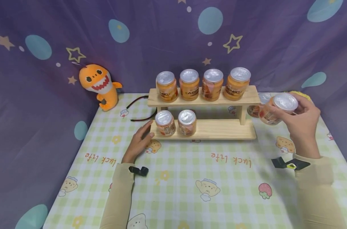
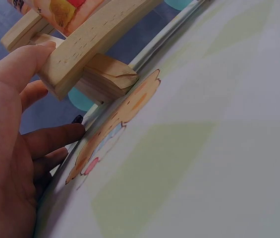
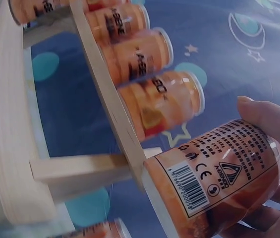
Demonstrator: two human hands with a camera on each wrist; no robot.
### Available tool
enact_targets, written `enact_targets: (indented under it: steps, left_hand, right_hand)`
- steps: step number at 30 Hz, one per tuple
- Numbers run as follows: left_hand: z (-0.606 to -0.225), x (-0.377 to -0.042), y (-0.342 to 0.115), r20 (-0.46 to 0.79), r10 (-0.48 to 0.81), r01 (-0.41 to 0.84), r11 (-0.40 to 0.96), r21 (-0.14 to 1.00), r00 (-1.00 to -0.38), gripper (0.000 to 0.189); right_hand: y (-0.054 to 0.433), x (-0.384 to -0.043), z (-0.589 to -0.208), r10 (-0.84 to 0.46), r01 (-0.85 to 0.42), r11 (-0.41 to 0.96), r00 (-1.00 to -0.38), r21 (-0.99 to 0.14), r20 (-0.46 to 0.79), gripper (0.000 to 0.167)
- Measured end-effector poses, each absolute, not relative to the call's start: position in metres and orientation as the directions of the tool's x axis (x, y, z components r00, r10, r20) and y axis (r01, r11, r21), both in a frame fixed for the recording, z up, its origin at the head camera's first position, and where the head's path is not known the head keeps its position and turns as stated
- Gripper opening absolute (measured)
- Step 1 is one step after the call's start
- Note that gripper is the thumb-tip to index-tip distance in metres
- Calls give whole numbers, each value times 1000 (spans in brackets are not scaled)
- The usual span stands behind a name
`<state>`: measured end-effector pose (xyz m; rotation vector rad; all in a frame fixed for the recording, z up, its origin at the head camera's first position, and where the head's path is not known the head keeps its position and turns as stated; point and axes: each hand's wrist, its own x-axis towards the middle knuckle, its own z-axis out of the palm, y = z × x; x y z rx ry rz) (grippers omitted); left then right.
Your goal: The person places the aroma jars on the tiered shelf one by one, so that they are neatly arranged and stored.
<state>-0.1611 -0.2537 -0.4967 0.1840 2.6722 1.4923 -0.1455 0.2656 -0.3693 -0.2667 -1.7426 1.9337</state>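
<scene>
My right hand (image 1: 303, 121) holds a clear jar (image 3: 214, 178) of orange contents with a silver lid, thumb and fingers curled round its side; its barcode label shows in the right wrist view. The jar is beside the right end of a two-tier wooden rack (image 1: 225, 129). At the rack's other end, my left hand (image 1: 137, 141) rests against the lower shelf, thumb touching the board's edge and the other fingers extended. Several similar jars (image 1: 189, 84) stand in a row on the upper shelf. Two more, a left one (image 1: 165, 124) and a right one (image 1: 187, 123), stand on the lower shelf.
Another jar (image 1: 254, 109) stands on the table right of the rack, partly behind the held one. An orange shark plush (image 1: 100, 86) leans at the back left. Dark cords (image 1: 142, 120) lie behind the rack's left side. A purple patterned curtain (image 1: 162, 38) hangs behind.
</scene>
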Motion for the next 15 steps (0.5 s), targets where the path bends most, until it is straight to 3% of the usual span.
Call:
enact_targets:
  steps: [15]
  left_hand:
    - [-497, -161, -254, -11, 145, 67, 523, 850, -989, 58]
  right_hand:
    - [227, -144, -378, 312, -197, 185, -917, -963, 248, 60]
